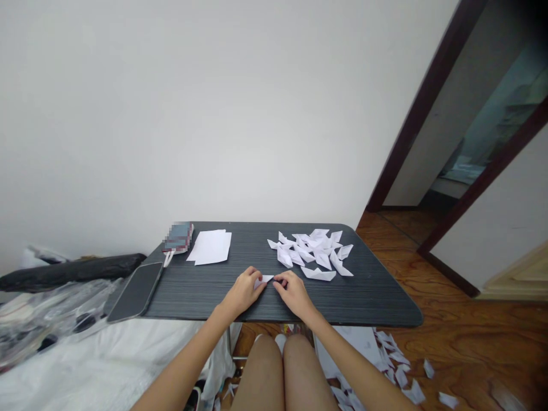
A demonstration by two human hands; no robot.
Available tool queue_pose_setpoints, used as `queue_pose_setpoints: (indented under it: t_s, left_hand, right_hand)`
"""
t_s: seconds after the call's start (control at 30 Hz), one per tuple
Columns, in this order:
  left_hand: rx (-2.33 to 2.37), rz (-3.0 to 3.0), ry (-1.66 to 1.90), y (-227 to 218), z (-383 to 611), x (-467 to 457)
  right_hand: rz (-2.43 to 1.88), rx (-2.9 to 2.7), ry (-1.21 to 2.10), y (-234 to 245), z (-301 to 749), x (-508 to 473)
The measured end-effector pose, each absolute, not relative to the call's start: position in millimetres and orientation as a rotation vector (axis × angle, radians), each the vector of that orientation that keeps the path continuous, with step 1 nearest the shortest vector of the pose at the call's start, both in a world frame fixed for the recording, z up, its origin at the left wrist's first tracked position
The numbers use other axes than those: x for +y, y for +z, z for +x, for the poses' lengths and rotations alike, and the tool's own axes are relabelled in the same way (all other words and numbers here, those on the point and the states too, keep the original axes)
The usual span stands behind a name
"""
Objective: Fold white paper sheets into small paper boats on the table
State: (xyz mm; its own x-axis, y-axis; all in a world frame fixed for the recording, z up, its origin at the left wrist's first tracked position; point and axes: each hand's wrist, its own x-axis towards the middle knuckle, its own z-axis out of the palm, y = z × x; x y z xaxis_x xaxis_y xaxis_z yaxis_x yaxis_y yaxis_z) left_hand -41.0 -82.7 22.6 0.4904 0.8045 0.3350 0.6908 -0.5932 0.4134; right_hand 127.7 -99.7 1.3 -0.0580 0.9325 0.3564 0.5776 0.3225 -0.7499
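Note:
A small piece of folded white paper [267, 278] lies low over the dark table, between my two hands. My left hand [248, 288] grips its left part, fingers and thumb closed round it and hiding much of that end. At the pointed right end, my right hand [293, 290] has its thumb and fingers pinched together at the tip. To the right and beyond sits a heap of folded paper boats [317, 246]. A stack of flat white sheets [210, 247] rests on the table beyond my left hand.
The dark table [363, 299] stands against a white wall. At its left end are a tablet [136, 290] and a blurred packet [178, 237]. More folded papers [400, 371] are scattered on the wooden floor, below right. Plastic-wrapped items [55, 314] lie at left.

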Motion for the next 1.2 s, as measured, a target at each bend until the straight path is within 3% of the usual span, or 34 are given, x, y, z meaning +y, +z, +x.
queue_pose_setpoints:
  t_s: [0.27, 0.37, 0.77, 1.03, 1.2]
  left_hand:
    - [1.268, 2.099, 1.044, 23, -29, -68]
    - [1.154, 1.931, 1.158, 28, -23, -56]
    - [0.941, 1.882, 1.414, 61, 19, -3]
    - [0.925, 1.807, 1.375, 48, 18, 15]
    - [0.846, 1.435, 1.269, 42, 16, 16]
  right_hand:
    - [-1.121, -1.338, 1.212, 7, 109, -69]
    - [-1.005, -1.228, 1.307, 20, 112, -58]
    - [-1.064, -1.514, 0.606, 57, 142, -9]
    - [-0.858, -1.446, 0.773, 47, 156, 4]
    - [-0.888, -1.552, 0.714, 40, 163, 6]
